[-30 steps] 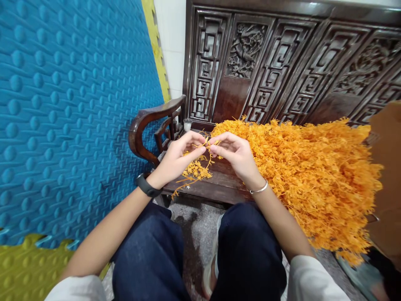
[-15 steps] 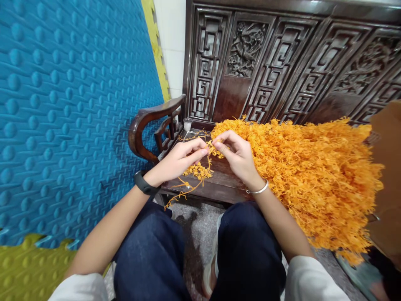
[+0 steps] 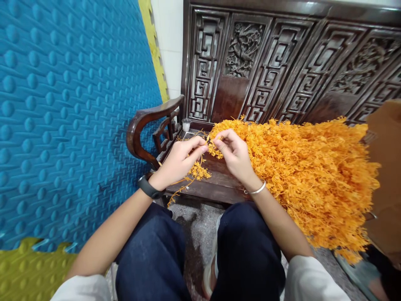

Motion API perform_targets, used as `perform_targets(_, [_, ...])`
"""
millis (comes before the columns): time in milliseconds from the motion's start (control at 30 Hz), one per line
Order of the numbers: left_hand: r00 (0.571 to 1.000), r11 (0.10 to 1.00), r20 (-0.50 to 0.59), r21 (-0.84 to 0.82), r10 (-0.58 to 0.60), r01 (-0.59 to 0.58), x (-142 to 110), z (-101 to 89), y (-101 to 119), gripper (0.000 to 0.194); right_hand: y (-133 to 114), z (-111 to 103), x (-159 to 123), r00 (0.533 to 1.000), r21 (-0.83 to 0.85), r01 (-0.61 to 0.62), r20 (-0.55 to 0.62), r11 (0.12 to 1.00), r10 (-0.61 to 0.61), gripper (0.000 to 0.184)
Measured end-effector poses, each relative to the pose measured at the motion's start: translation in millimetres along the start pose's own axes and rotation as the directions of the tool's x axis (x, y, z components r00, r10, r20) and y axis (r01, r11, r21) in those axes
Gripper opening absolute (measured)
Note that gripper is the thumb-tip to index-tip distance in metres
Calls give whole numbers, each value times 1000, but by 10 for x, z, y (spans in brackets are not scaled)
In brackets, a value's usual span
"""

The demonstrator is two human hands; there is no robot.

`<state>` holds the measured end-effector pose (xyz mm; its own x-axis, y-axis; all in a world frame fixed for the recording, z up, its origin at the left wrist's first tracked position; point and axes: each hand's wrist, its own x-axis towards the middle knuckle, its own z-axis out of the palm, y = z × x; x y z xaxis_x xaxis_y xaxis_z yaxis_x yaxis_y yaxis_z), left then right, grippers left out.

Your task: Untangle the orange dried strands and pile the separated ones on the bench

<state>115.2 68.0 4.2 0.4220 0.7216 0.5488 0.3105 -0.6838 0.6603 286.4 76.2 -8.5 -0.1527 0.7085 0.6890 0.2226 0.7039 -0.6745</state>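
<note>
My left hand [image 3: 185,159] pinches a thin orange artificial plant stem [image 3: 179,191], whose bare lower end trails over the bench's front edge. My right hand [image 3: 232,154], its thumb and forefinger pressed together, is a short gap to the right of the left fingertips; a tiny orange piece shows at its fingers, too small to name. Below my left fingers, a cluster of small orange sprigs [image 3: 200,171] lies over the dark wooden seat [image 3: 219,182]. A big heap of orange artificial foliage [image 3: 313,175] spreads to the right of my right hand.
The carved wooden bench back [image 3: 232,100] rises behind, with a curved armrest [image 3: 134,129] on the left. A small whitish cup-like object [image 3: 186,124] sits in the seat's back corner. Blue foam matting [image 3: 69,117] covers the left. A brown cardboard-like surface [image 3: 385,175] stands far right.
My left wrist has turned slightly and shifted a little right. The trailing stem and sprigs hang closer beneath my left hand. My right hand stays in nearly the same pinch.
</note>
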Motion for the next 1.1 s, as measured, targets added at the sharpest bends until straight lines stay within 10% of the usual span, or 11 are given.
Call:
perform_targets(300, [999,997,-13,69,36,-35,-53,-28,-19,18,-36,-110,0,983,94,-88,172,992,71,19])
perform_targets(567, [999,991,-6,127,49,-47,-73,12,8,19,-52,-97,-3,998,32,-64,21,997,63,12])
perform_targets(767, [991,998,-130,58,23,-16,-120,-94,27,17,129,-346,77,949,0,-50,-311,999,48,18])
perform_targets(1100, [991,999,-130,-51,-27,21,-78,-63,-33,18,248,-226,57,968,251,-228,-45,941,247,21])
